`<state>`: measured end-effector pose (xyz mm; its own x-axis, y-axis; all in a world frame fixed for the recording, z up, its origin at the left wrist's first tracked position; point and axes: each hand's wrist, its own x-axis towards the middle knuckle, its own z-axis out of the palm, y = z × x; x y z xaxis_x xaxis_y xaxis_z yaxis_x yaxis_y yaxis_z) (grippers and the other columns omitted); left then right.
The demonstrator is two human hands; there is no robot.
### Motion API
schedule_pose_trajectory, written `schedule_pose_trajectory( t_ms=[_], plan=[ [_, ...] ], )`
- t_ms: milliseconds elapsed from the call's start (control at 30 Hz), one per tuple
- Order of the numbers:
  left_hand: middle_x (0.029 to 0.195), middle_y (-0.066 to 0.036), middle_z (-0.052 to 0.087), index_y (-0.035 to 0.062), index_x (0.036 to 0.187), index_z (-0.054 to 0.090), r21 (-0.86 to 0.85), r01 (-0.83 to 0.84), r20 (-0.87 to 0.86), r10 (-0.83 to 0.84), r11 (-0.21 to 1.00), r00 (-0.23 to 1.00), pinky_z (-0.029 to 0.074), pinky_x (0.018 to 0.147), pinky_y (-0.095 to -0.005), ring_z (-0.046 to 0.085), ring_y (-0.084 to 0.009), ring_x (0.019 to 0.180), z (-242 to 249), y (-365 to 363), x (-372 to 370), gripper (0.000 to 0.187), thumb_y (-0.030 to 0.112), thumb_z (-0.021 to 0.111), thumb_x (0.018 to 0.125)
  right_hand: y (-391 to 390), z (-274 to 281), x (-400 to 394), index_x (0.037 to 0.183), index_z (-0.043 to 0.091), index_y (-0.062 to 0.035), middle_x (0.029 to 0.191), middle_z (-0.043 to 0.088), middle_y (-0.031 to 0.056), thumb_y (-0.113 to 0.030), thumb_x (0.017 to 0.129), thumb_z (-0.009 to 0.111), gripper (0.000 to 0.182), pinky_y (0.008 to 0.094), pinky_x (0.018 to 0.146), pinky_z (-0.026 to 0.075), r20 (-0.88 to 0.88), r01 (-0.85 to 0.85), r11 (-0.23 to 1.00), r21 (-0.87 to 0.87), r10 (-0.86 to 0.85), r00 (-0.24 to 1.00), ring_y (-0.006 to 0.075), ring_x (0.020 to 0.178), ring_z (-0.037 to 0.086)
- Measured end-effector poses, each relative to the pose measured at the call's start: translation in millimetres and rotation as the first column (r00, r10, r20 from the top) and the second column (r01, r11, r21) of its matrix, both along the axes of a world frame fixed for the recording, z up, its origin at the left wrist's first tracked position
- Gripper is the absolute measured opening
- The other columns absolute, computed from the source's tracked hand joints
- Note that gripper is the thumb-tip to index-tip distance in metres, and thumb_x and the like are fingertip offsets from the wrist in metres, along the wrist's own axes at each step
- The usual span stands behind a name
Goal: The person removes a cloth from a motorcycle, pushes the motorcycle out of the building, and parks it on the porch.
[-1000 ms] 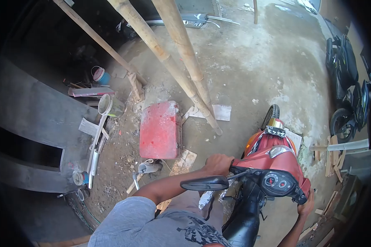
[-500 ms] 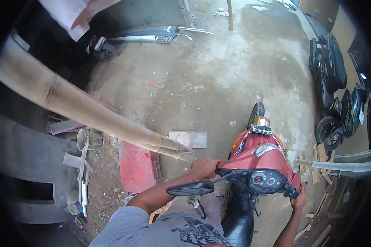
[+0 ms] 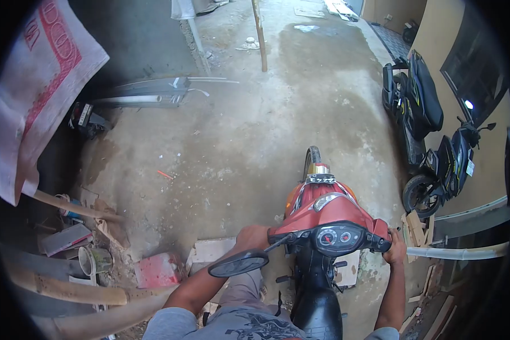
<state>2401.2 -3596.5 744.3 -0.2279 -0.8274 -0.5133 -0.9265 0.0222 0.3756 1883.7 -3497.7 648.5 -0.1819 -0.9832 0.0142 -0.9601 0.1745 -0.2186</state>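
Observation:
A red motorbike [image 3: 345, 212] stands upright in front of me, its front wheel [image 3: 311, 156] pointing away over the concrete floor. My left hand [image 3: 252, 237] is closed around the left end of the handlebar; the mirror [image 3: 239, 263] partly covers that forearm. On the other end, my right hand [image 3: 395, 247] is wrapped round the right grip. Between them sits the instrument panel [image 3: 338, 238] with two dials. The black seat [image 3: 317, 303] stretches back beside my legs on the right. Both grips are mostly hidden by my fingers.
Two dark motorbikes [image 3: 430, 164] stand along the right wall. Bamboo poles [image 3: 90, 292] cross the lower left, near a bucket [image 3: 96, 260] and a red block-like object [image 3: 157, 271]. A thin post [image 3: 260, 37] rises ahead. A white printed sheet [image 3: 39, 96] hangs at upper left.
I have moved forward with the motorbike, past the bamboo pole and the red object. More floor and the post ahead show now. Both hands have stayed on the handlebar.

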Motion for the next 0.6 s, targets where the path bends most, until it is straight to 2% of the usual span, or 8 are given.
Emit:
schedule_pose_trajectory(
  t_ms=[67, 200, 333, 367, 467, 533, 600],
  plan=[
    [0.099, -0.018, 0.072, 0.0192, 0.110, 0.073, -0.023, 0.010, 0.007, -0.009, 1.000, 1.000, 0.053, 0.084, -0.0506, 0.068, -0.0407, 0.098, -2, -46, -7, 0.034, 0.042, 0.061, 0.088, -38, -1, -6, 0.133, 0.054, -0.0138, 0.139, 0.057, 0.0146, -0.012, 0.069, 0.074, 0.067, 0.0468, 0.096, 0.052, -0.026, 0.013, 1.000, 0.018, -0.012, 1.000, 0.0371, 0.119, 0.060],
    [0.098, -0.018, 0.072, 0.0199, 0.112, 0.072, -0.027, 0.051, 0.004, -0.051, 0.998, 0.999, 0.053, 0.084, -0.0512, 0.069, -0.0410, 0.095, -17, -135, 1, 0.033, 0.038, 0.062, 0.087, -108, -4, 2, 0.132, 0.054, -0.0161, 0.136, 0.058, 0.0124, -0.011, 0.067, 0.075, 0.068, 0.0473, 0.090, 0.054, 0.007, 0.078, 0.997, 0.015, -0.078, 0.997, 0.0365, 0.115, 0.062],
    [0.096, -0.018, 0.073, 0.0203, 0.114, 0.072, -0.025, 0.089, 0.016, -0.089, 0.996, 0.996, 0.054, 0.082, -0.0516, 0.069, -0.0403, 0.094, -9, -228, -1, 0.033, 0.036, 0.064, 0.086, -185, 3, 12, 0.133, 0.053, -0.0176, 0.138, 0.057, 0.0102, -0.013, 0.068, 0.075, 0.068, 0.0462, 0.091, 0.053, 0.004, 0.131, 0.990, 0.043, -0.131, 0.991, 0.0338, 0.118, 0.062],
    [0.095, -0.019, 0.073, 0.0200, 0.114, 0.072, -0.036, 0.102, 0.022, -0.101, 0.994, 0.995, 0.054, 0.082, -0.0517, 0.070, -0.0401, 0.094, -9, -260, 4, 0.034, 0.037, 0.064, 0.085, -208, 1, 18, 0.133, 0.053, -0.0180, 0.137, 0.058, 0.0089, -0.014, 0.068, 0.075, 0.068, 0.0465, 0.090, 0.054, -0.028, 0.104, 0.995, -0.001, -0.104, 0.994, 0.0333, 0.116, 0.062],
    [0.094, -0.019, 0.073, 0.0193, 0.114, 0.072, -0.028, 0.144, 0.077, -0.141, 0.989, 0.987, 0.054, 0.081, -0.0516, 0.070, -0.0396, 0.092, -11, -333, 3, 0.036, 0.040, 0.065, 0.085, -272, 6, 24, 0.131, 0.054, -0.0197, 0.136, 0.058, 0.0127, -0.017, 0.071, 0.076, 0.064, 0.0448, 0.096, 0.052, 0.024, 0.197, 0.977, 0.079, -0.200, 0.980, 0.0350, 0.123, 0.059],
    [0.093, -0.020, 0.073, 0.0192, 0.115, 0.072, -0.009, 0.184, 0.112, -0.182, 0.983, 0.977, 0.055, 0.080, -0.0512, 0.070, -0.0394, 0.092, -16, -378, 4, 0.039, 0.042, 0.066, 0.084, -307, 5, 27, 0.132, 0.053, -0.0206, 0.138, 0.058, 0.0108, -0.017, 0.071, 0.077, 0.066, 0.0458, 0.093, 0.053, 0.048, 0.220, 0.966, 0.140, -0.228, 0.972, 0.0341, 0.122, 0.059],
    [0.093, -0.019, 0.073, 0.0192, 0.114, 0.073, -0.050, 0.183, 0.058, -0.180, 0.982, 0.982, 0.055, 0.079, -0.0507, 0.071, -0.0396, 0.090, -27, -430, 9, 0.040, 0.043, 0.067, 0.083, -360, 11, 30, 0.133, 0.053, -0.0206, 0.138, 0.058, 0.0095, -0.017, 0.071, 0.076, 0.066, 0.0462, 0.092, 0.053, -0.001, 0.223, 0.967, 0.126, -0.225, 0.974, 0.0337, 0.122, 0.060]
  ],
)
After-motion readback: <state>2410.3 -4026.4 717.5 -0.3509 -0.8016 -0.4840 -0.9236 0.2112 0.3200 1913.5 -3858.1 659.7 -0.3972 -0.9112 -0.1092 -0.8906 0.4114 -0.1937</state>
